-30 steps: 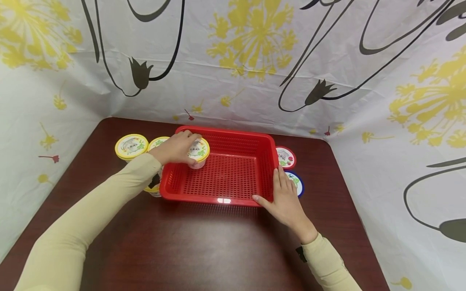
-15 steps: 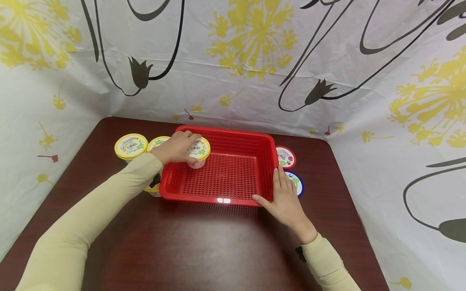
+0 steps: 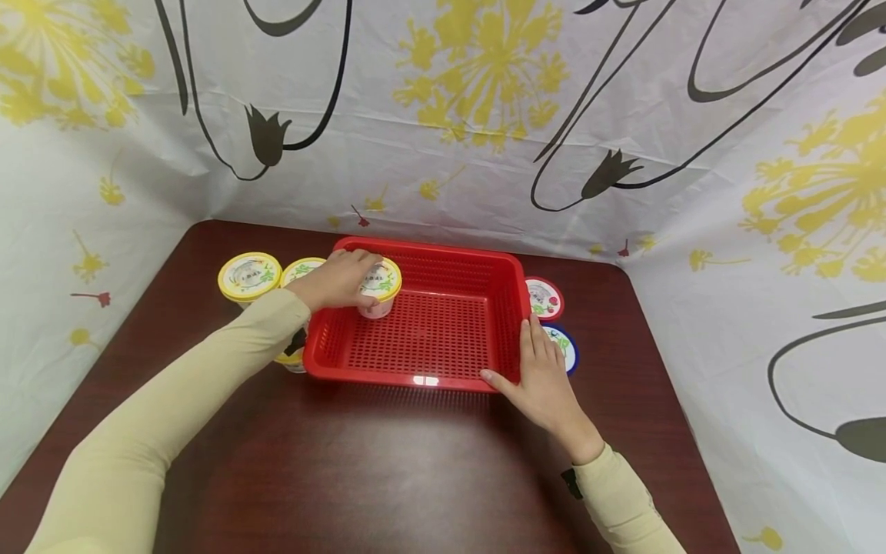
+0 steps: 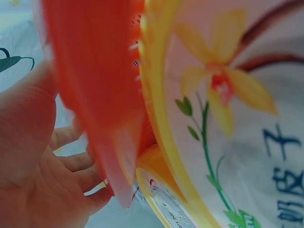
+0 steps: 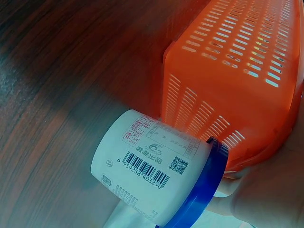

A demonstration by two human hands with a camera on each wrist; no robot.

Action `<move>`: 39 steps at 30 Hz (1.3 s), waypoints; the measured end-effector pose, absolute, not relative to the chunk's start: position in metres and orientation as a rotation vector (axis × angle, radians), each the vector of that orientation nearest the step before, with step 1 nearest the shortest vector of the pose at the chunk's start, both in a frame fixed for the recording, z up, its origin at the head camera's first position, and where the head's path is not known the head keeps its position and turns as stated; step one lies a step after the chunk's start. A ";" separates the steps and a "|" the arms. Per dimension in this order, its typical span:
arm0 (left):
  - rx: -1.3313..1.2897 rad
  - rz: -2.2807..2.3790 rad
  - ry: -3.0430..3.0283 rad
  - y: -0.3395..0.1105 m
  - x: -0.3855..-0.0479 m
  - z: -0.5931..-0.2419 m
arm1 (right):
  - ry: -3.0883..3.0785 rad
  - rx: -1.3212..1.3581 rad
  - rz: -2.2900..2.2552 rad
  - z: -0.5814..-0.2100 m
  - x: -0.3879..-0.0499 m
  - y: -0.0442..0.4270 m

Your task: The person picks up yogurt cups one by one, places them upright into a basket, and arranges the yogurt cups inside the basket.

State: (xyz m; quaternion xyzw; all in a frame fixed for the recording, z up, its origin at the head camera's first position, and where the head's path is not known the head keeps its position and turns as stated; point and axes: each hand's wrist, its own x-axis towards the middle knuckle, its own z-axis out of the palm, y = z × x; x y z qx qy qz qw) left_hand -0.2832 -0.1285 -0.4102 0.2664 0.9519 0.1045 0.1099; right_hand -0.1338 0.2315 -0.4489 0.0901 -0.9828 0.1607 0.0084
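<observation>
In the head view my left hand [image 3: 335, 278] reaches over the left rim of a red plastic basket [image 3: 429, 382]. It grips a round food tub [image 3: 381, 281] with a yellow lid, upright in the basket's left part. The left wrist view shows the left hand [image 4: 47, 166] behind the blurred red basket rim [image 4: 95, 61]. My right hand [image 3: 543, 377] rests on the basket's front right corner, fingers fairly straight along the right side and thumb on the front rim. Close by is a blue-lidded tub [image 5: 152, 166].
Left of the basket stand several yellow-lidded tubs, among them a far-left tub [image 3: 250, 277] and one partly hidden by the arm [image 3: 294, 362]. A red-lidded tub [image 3: 544, 298] stands at the basket's right. All rest on a dark brown table [image 3: 415, 477] before a patterned cloth [image 3: 415, 192].
The held tub and my left hand have shifted very slightly to the right. My right hand and the basket look unmoved.
</observation>
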 end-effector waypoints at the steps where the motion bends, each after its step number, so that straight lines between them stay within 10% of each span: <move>1: 0.779 0.311 2.795 -0.128 -0.283 -0.409 | -3.071 0.281 0.502 -0.449 -0.134 0.231; 39: 0.587 0.404 2.960 -0.208 -0.255 -0.336 | -3.084 0.269 0.516 -0.448 -0.135 0.230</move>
